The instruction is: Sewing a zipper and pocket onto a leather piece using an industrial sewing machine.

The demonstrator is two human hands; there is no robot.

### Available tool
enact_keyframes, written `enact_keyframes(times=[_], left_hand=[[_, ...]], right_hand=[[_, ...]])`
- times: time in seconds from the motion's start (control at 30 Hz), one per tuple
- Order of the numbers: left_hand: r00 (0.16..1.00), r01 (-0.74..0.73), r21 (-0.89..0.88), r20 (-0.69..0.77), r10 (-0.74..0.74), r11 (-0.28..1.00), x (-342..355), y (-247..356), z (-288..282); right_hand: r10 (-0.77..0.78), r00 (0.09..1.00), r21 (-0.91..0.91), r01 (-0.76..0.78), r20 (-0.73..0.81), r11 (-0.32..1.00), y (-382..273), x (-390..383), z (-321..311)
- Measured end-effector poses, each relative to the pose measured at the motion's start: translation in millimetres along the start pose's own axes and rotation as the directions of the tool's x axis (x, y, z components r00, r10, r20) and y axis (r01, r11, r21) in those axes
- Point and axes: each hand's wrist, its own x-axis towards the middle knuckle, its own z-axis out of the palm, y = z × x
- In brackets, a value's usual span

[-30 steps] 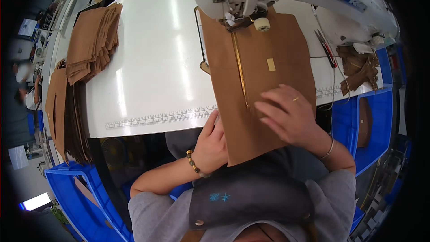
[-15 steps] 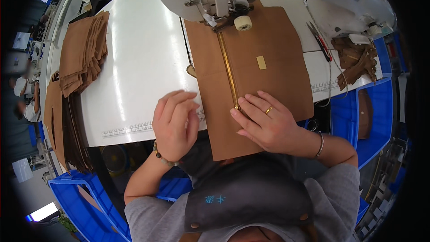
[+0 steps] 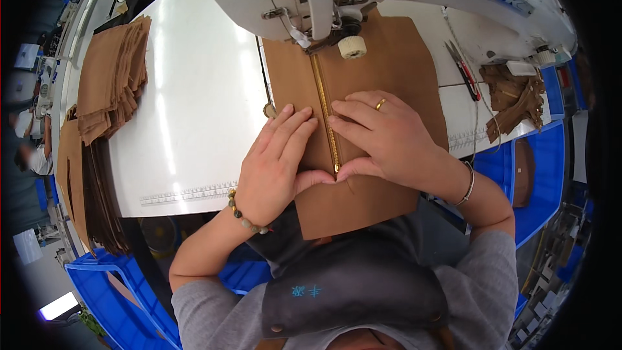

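A brown fabric panel (image 3: 389,58) lies on the white table under the sewing machine (image 3: 317,6), its near end hanging past the table's edge. Down its middle runs a gold zipper (image 3: 325,110), whose far end reaches the machine's presser foot. My left hand (image 3: 275,155) rests on the panel's left side with fingers stretched out. On the other side of the zipper, my right hand (image 3: 389,136) presses the cloth with its fingers extended. Both thumbs meet at the zipper's near end, by the gold slider.
Stacked brown fabric pieces (image 3: 107,81) sit at the table's left, with more hanging over the edge. At the right are red-handled snips (image 3: 466,78), a cord and crumpled brown scraps (image 3: 515,97). Blue bins (image 3: 541,175) stand beside the table on both sides.
My left hand has come down from the air onto the panel. My right hand has moved up along the zipper, and both thumbs have come together at its near end.
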Motion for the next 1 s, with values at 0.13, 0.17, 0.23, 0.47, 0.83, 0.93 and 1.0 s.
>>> enact_keyframes(times=[0.13,0.17,0.23,0.47,0.83,0.93,1.0], left_hand=[[1.000,0.008,-0.052,-0.010,-0.009,0.999,2,3,-1],[1.000,0.009,-0.054,-0.012,-0.010,0.999,3,3,-1],[0.999,0.004,-0.020,0.049,-0.003,1.000,4,4,-2],[0.995,-0.039,0.070,0.096,0.032,0.997,9,9,-5],[0.995,-0.053,0.122,0.091,0.042,0.991,13,9,-12],[0.997,-0.051,0.158,0.064,0.041,0.986,19,4,-10],[0.998,-0.050,0.170,0.057,0.041,0.984,24,0,-9]], right_hand=[[-0.025,0.998,-0.033,0.027,0.056,0.999,0,2,-3],[-0.033,0.998,-0.037,0.035,0.050,0.999,0,3,-4],[-0.033,0.997,-0.044,0.036,0.075,0.998,0,4,-5],[-0.043,0.995,-0.063,0.049,0.093,0.997,2,3,-8],[-0.031,0.986,-0.120,0.051,0.164,0.991,0,4,-11],[-0.022,0.989,-0.178,0.048,0.145,0.983,6,8,-8],[-0.024,0.991,-0.176,0.047,0.131,0.983,12,11,-6]])
